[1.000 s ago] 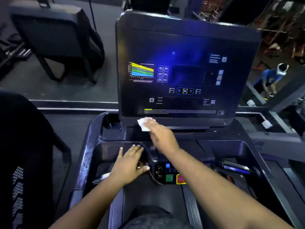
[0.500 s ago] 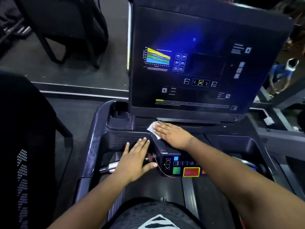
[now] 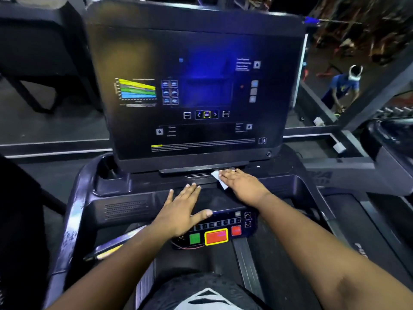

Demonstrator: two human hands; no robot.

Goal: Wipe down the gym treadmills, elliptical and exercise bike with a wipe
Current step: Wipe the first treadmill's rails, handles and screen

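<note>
At frame centre, the right hand (image 3: pixel 240 184) presses a white wipe (image 3: pixel 219 180) flat on the treadmill console (image 3: pixel 125 206) — fingers straight, together; left hand (image 3: pixel 182 211) rests beside it, fingers slightly spread.

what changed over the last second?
The right hand slid the wipe rightward along the ledge under the screen, from near the cup holder to right of centre. The left hand stayed flat on the console by the button panel.

Head-worn view, down onto treadmill console (image 3: pixel 201 90)
</note>
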